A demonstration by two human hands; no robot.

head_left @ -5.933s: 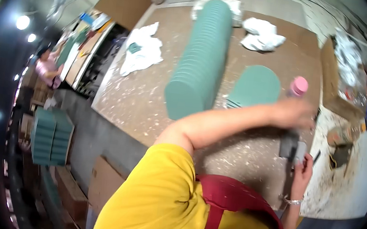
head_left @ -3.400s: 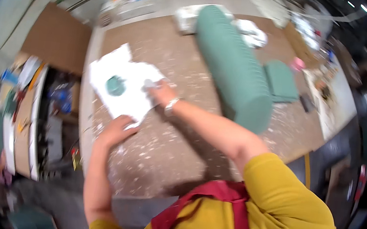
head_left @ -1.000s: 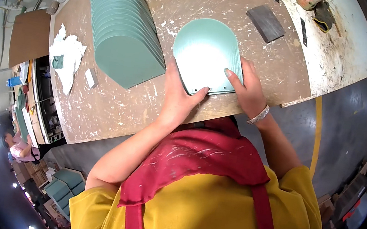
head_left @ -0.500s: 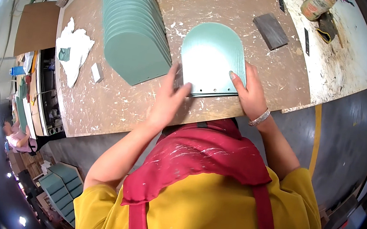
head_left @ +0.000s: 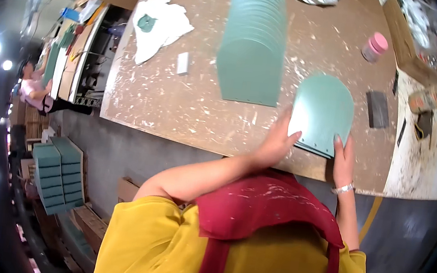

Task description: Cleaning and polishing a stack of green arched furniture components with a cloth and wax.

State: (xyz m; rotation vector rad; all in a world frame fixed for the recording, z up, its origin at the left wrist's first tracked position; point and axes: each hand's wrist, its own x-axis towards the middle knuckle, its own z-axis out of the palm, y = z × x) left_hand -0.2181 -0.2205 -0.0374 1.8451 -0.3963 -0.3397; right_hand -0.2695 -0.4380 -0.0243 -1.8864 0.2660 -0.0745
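A small stack of light green arch-topped panels (head_left: 322, 111) lies flat near the front edge of the paint-speckled brown workbench (head_left: 189, 105). My left hand (head_left: 275, 143) rests with spread fingers on the stack's lower left corner. My right hand (head_left: 342, 160), a bracelet at its wrist, grips the stack's lower right edge. Just left of the stack, a long row of the same green panels (head_left: 255, 37) stands on edge, leaning back across the bench.
A pink-lidded jar (head_left: 374, 46), a dark sanding block (head_left: 379, 110), a small white block (head_left: 183, 63) and white rags (head_left: 159, 20) lie on the bench. Stacked green panels (head_left: 58, 174) sit on the floor at left. Another person (head_left: 33, 92) works far left.
The view has swung, so the bench now sits more upright in the frame. Both hands remain at the flat stack's near edge; the left hand's fingers have spread over its corner.
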